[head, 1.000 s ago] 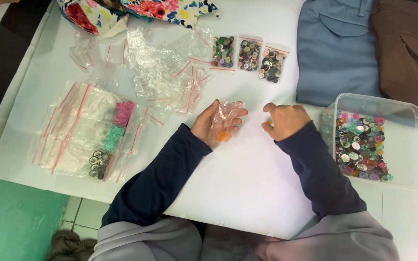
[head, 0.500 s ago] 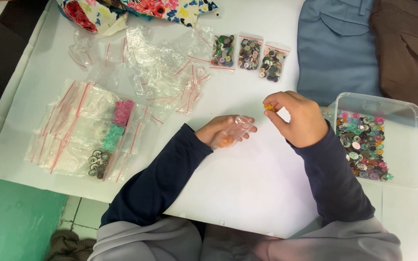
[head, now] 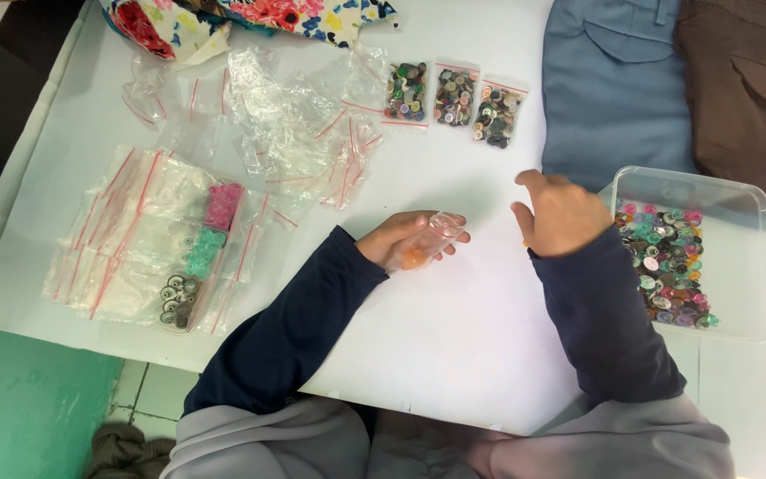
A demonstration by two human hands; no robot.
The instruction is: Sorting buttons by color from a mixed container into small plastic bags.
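My left hand (head: 405, 241) has its grip closed around a small clear bag (head: 429, 241) with orange buttons inside, resting on the white worktop (head: 454, 355) near the middle. My right hand (head: 562, 215) hovers just left of the clear tub of mixed buttons (head: 738, 266), fingers loosely curled; whether they pinch anything I cannot tell.

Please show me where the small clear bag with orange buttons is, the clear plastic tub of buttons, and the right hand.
small clear bag (head: 425, 245), head view, on its middle.
clear plastic tub (head: 746, 266), head view, on its bare floor.
right hand (head: 563, 215), head view, on its back.
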